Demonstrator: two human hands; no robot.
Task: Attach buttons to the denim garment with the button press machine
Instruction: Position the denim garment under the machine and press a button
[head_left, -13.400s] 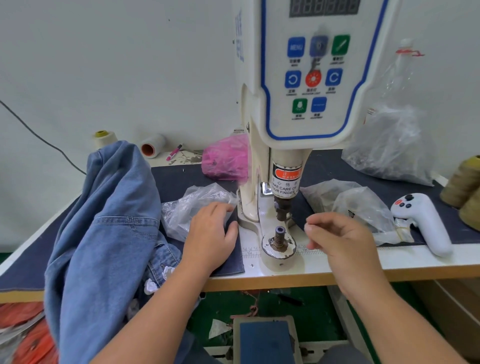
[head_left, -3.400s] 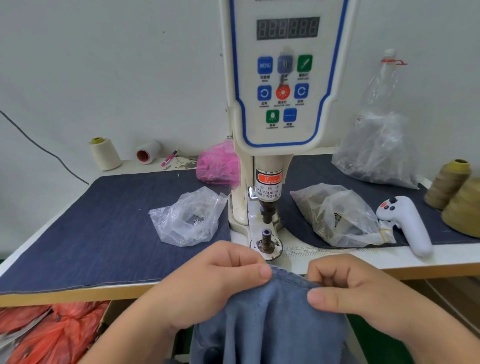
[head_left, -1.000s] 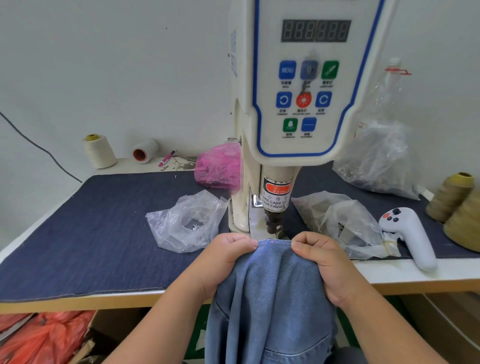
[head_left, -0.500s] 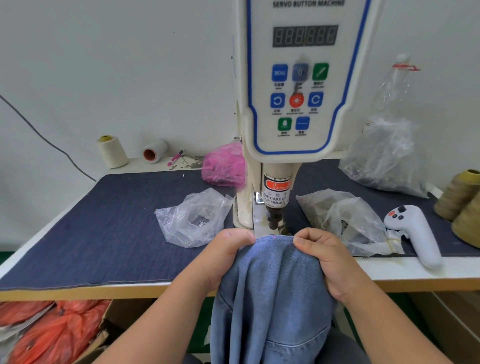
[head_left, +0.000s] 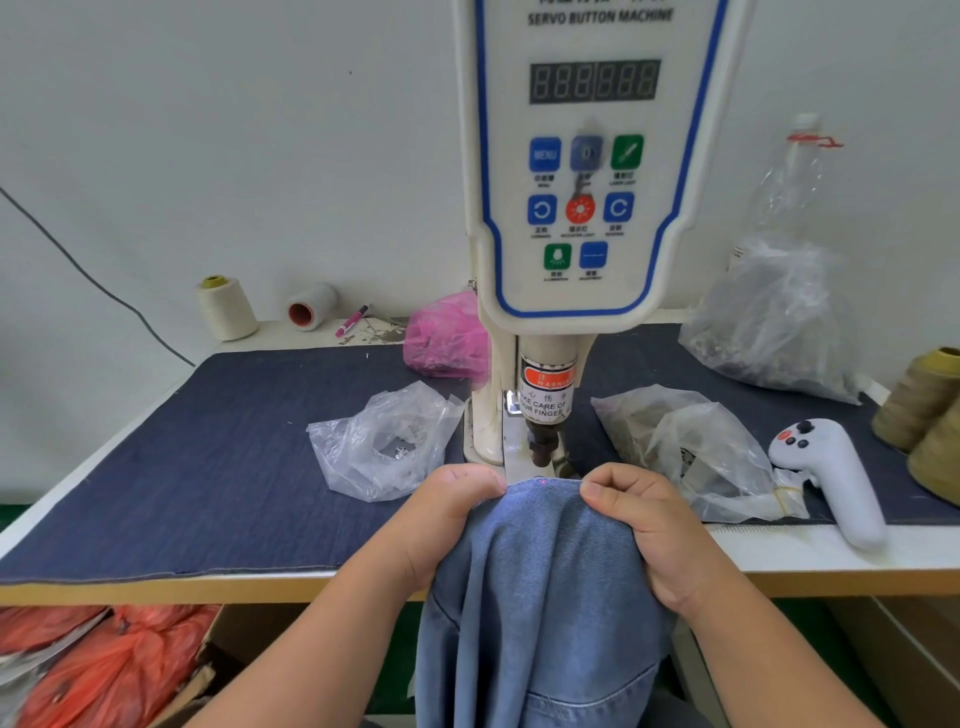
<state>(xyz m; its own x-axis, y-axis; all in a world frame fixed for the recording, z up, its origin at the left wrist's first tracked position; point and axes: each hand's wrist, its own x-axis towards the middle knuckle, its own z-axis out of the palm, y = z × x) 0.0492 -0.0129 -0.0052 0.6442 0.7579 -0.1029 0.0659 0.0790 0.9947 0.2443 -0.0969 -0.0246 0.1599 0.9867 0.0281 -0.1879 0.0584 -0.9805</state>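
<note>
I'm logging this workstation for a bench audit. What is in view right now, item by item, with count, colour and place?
Servo button press machine: one, white with blue trim, table centre.
Light blue denim garment: one, edge lifted under the press head, hanging off the table front.
Dark navy cloth mat: one, covering the tabletop.
Clear plastic bags: three, one left of the machine, two to its right.
Pink plastic bag: one, behind the machine's left side.
Thread cones: cream, one, back left; olive, two, right edge.
White handheld controller: one, front right.
Orange plastic bags: under the table, left.
Left hand, right hand: both pinching the garment's edge.
</note>
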